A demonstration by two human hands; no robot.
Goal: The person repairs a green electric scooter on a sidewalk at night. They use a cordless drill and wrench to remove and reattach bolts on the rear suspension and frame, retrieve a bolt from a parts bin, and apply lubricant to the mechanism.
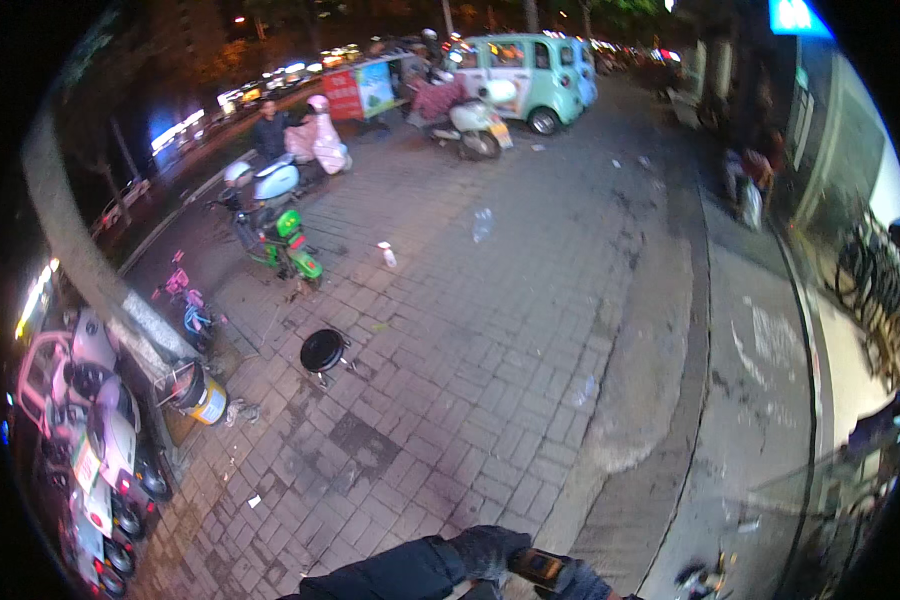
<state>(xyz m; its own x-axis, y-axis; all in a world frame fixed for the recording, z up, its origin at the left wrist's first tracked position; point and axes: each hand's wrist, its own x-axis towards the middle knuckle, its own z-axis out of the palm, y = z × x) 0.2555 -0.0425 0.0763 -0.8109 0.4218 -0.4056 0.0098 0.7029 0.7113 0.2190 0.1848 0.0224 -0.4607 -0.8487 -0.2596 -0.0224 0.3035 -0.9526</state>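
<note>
At the lower edge my left hand [488, 549], in a dark grey glove and a dark padded sleeve, reaches across to the right with its fingers curled. Right beside its fingertips is a small dark boxy device [542, 568] with an amber-toned face. My right hand [582, 583] is dark and mostly cut off by the lower edge, against the device's other side. Whether the device is held or strapped on, I cannot tell.
On the brick pavement ahead stand a round black-topped stool [323, 350], a white spray bottle [387, 254] and a bucket [207, 398] beside a tree trunk [90, 230]. Scooters [280, 240], a pink child's bike [182, 290] and a mint-green van [530, 80] stand farther off. A person [270, 130] is near the scooters.
</note>
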